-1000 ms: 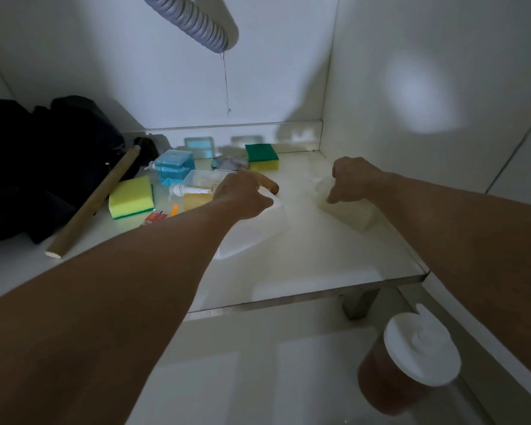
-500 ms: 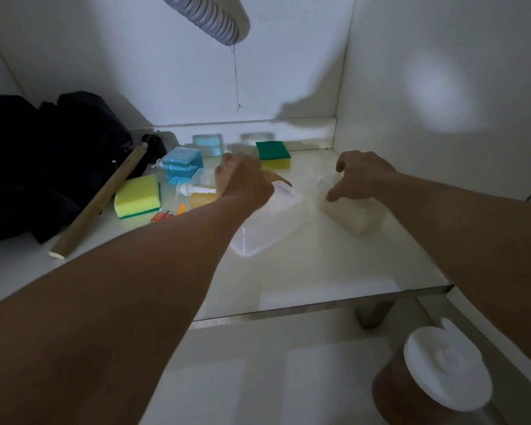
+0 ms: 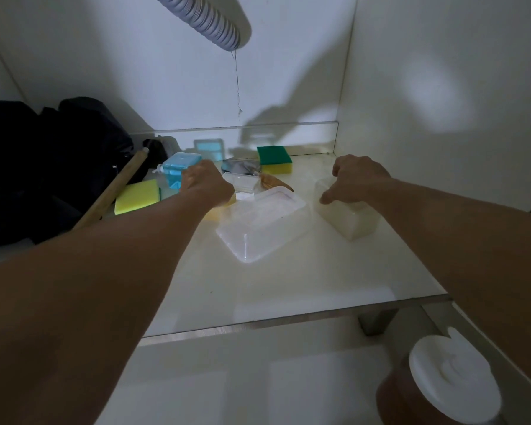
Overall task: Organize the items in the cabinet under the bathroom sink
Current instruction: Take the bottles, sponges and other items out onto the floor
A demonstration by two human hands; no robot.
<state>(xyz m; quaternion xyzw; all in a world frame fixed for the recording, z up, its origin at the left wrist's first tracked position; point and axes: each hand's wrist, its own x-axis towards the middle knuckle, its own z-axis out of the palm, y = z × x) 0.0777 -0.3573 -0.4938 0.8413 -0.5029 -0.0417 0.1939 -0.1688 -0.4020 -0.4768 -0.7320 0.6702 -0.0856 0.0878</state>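
Cabinet shelf point(image 3: 288, 286): clear tub point(image 3: 262, 223), blue box point(image 3: 178, 167), two sponges. Right hand point(image 3: 357, 179) rests on translucent block point(image 3: 348, 217). Left hand point(image 3: 206, 185) over clutter.

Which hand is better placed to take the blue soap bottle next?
Probably the left hand: it is right beside the blue soap bottle. The right hand rests on the white block, farther away.

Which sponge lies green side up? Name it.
The sponge by the back wall, right of the blue bottle. The other sponge, beside the wooden stick, shows its yellow face.
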